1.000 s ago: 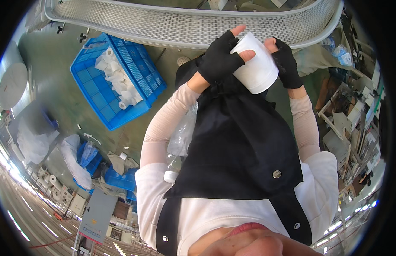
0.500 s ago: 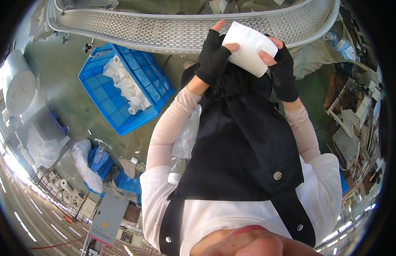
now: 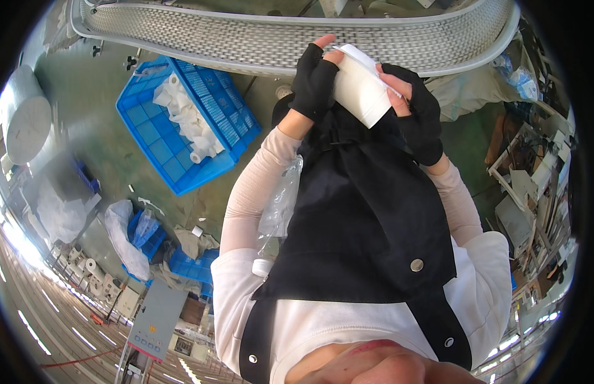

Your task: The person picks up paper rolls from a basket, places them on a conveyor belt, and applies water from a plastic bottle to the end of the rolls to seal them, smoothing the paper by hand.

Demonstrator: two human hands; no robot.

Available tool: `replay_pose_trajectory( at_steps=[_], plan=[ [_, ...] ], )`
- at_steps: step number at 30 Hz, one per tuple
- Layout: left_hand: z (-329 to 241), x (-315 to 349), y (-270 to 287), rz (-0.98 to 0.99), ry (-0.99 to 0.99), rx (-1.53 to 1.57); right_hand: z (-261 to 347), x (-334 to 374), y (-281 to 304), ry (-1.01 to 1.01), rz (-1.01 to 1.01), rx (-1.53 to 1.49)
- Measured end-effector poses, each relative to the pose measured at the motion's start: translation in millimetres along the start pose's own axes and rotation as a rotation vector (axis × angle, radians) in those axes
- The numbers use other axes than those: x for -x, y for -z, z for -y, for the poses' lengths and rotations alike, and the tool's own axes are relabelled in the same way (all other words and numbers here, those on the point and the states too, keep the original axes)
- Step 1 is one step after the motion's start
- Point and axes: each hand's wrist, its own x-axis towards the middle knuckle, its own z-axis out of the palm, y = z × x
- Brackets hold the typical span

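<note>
A yellow warning sign (image 3: pixel 153 329) marks the grey cabinet (image 3: pixel 160 308).

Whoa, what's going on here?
Someone in a black cloth apron is holding a white paper roll with their left hand and right hand, both in black fingerless gloves. It's near a long, silver, mesh-like conveyor. Over on the person's left, a blue plastic crate holds small white rolls and crumpled white paper.

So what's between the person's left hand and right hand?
A white roll, with the left hand and the right hand both on it; the head view shows this.
</note>
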Motion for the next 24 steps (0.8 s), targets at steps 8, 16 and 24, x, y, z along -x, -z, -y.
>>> replay_pose_trajectory(
  at_steps=[8,16,24],
  plan=[
    [15,-9,12,0.100,0.189,0.147,8,-14,18,0.199,0.319,0.248],
    [2,-13,-1,0.110,0.334,0.120,-4,-15,25,0.138,0.325,0.222],
    [10,-21,11,0.052,0.270,-0.004,39,-35,4,0.040,0.072,0.076]
  ],
)
